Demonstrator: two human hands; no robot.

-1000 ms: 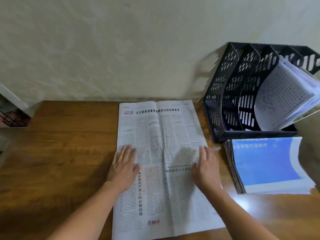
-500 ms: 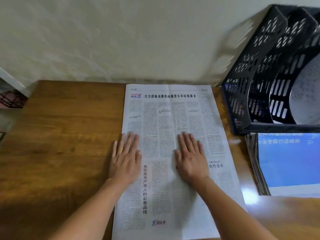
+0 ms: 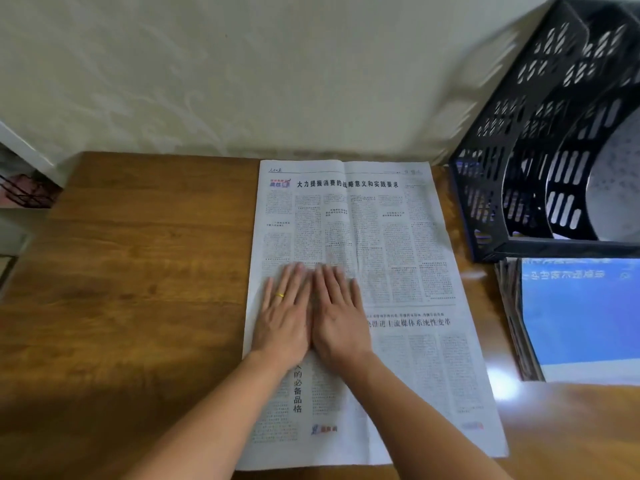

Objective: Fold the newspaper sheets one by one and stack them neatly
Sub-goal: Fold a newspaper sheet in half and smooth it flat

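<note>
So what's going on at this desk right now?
A person is pressing both hands flat, side by side, on a newspaper sheet lying on the wooden desk: left hand, right hand. A stack of folded papers sits to the right, below a black file rack.

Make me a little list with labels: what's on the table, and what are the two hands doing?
Table: brown wood.
Newspaper: lies flat, unfolded, printed side up.
Left hand: flat on the newspaper, fingers straight, with a ring.
Right hand: flat on the newspaper, touching the left hand.
Rack: black, at the far right, holds paper.
Stack: papers right of the newspaper, blue page on top.
</note>
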